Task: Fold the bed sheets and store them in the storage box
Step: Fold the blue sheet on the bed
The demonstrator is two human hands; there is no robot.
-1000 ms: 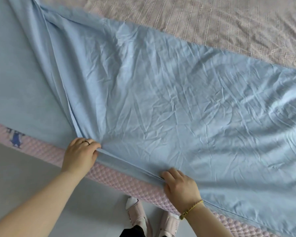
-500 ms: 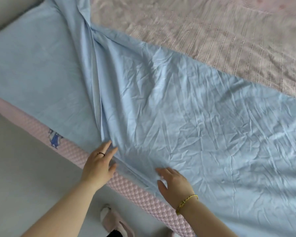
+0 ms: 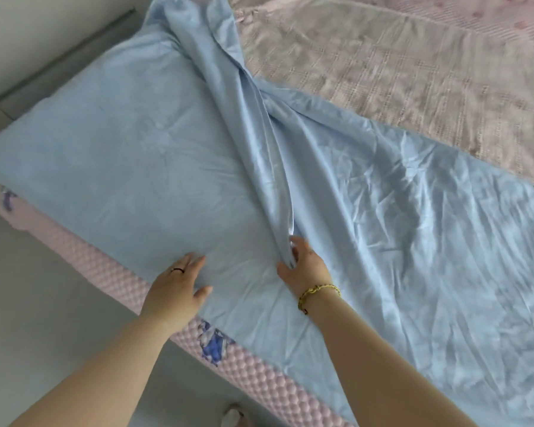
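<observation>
Left hand (image 3: 179, 285) lies flat, fingers straight, on the blue sheet (image 3: 136, 167) beside its bunched ridge (image 3: 259, 134); right hand (image 3: 305, 266) seemingly pinches that ridge's near end.

Two bare forearms reach in from the bottom of the view, one from each lower corner. The left hand (image 3: 179, 286) lies palm down at the near edge of the bed (image 3: 99, 263), fingers straight and close together, thumb spread toward the right hand (image 3: 305, 268). The right hand pinches a bunched fold of the sheet (image 3: 383, 211) between thumb and curled fingers, its wrist bent slightly inward.
</observation>
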